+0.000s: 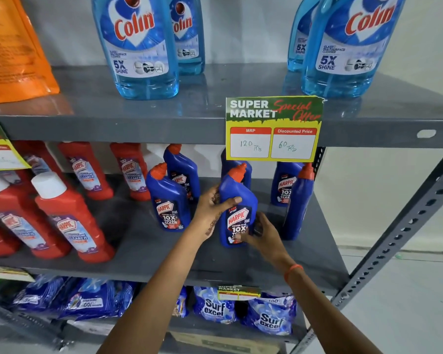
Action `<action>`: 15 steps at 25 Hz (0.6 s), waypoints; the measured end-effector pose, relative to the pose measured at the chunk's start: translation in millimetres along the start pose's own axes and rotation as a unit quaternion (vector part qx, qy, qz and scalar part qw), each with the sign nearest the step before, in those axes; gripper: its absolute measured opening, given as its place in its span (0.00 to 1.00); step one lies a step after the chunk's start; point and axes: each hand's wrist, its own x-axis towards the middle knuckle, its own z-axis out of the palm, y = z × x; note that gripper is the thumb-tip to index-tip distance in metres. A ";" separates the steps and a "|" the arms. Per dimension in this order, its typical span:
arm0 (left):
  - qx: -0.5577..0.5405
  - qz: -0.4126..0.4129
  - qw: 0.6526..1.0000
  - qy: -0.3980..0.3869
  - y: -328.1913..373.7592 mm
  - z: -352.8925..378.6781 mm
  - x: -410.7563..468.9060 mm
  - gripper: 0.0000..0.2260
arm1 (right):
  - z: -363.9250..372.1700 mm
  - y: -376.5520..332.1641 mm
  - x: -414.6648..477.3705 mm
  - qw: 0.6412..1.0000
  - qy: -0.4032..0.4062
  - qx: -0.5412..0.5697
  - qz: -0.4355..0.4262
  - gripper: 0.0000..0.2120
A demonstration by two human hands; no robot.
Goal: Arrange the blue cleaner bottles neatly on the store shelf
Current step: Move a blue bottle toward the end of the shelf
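The held blue bottle (237,208), dark blue with a red cap and a Harpic label, stands upright near the front of the middle shelf (143,241), right of centre; both arms reach up and forward to it from the near edge; the left hand (212,208) wraps its upper body from the left, thumb laid across the front and fingers curled behind; the right hand (260,232), an orange band (293,272) on its wrist, cups the lower right side with fingertips on the label, so both hands are closed around this one bottle; six dark blue bottles show in all: the held one, one (169,200) just left of it, one (183,172) farther back, one (225,166) partly hidden behind the held bottle, one (285,183) far right, and one (298,203) turned edge-on near the right; to the left stand several red Harpic bottles (72,218); a price card (273,129) hangs from the upper shelf, where four light blue Colin bottles (138,47) stand.
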 end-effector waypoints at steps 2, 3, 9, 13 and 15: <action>0.001 -0.012 0.999 -0.035 -3.2 -2.4 1.6 0.19 | 2.0 5.0 2.7 1.000 0.023 0.001 -0.004 0.29; 0.005 -0.014 0.999 -0.051 -2.8 -3.9 2.6 0.19 | 4.2 6.2 3.1 0.999 0.034 -0.002 -0.008 0.29; 0.048 -0.029 0.993 -0.100 1.0 -17.5 4.1 0.20 | 18.6 13.7 2.0 0.996 0.087 -0.013 -0.028 0.29; 0.065 -0.039 0.991 -0.107 5.5 -20.6 -1.5 0.22 | 24.7 18.5 0.7 0.992 0.112 -0.030 -0.044 0.29; 0.118 -0.022 0.989 -0.087 8.2 -14.4 -4.3 0.34 | 26.8 13.3 -0.8 0.990 0.120 -0.055 -0.049 0.29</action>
